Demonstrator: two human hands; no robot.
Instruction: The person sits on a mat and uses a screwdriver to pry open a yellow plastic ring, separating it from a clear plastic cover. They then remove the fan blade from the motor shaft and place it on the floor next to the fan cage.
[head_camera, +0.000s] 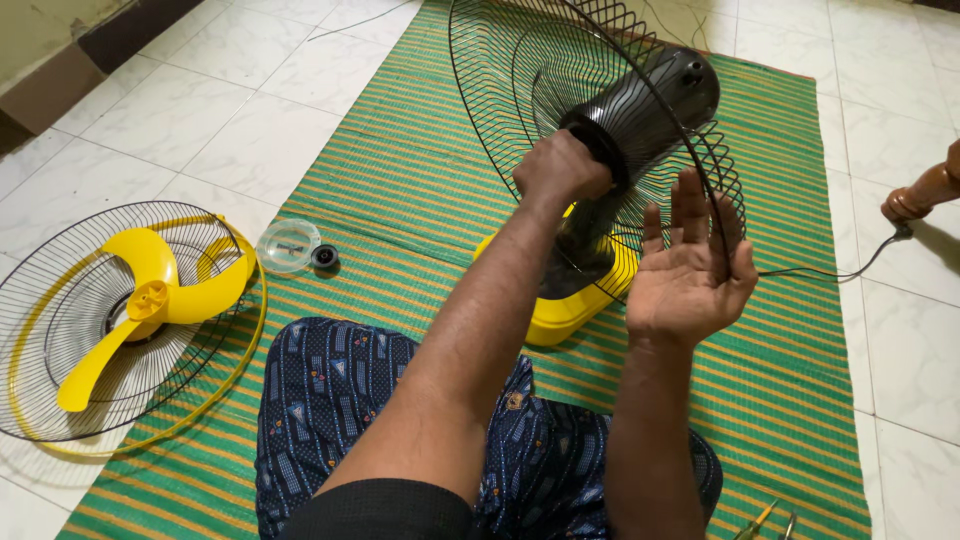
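Your left hand (562, 168) is closed around the hub of the rear wire guard (520, 90) on the black fan motor (655, 95). Your right hand (690, 270), at its 4 o'clock, is palm-up, fingers spread behind the guard's rim. The green striped mat (420, 180) lies bare at 9 o'clock.

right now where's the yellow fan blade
In the head view the yellow fan blade lies at the left, inside the detached wire grille on the floor, beside the clear round cap on the striped mat.
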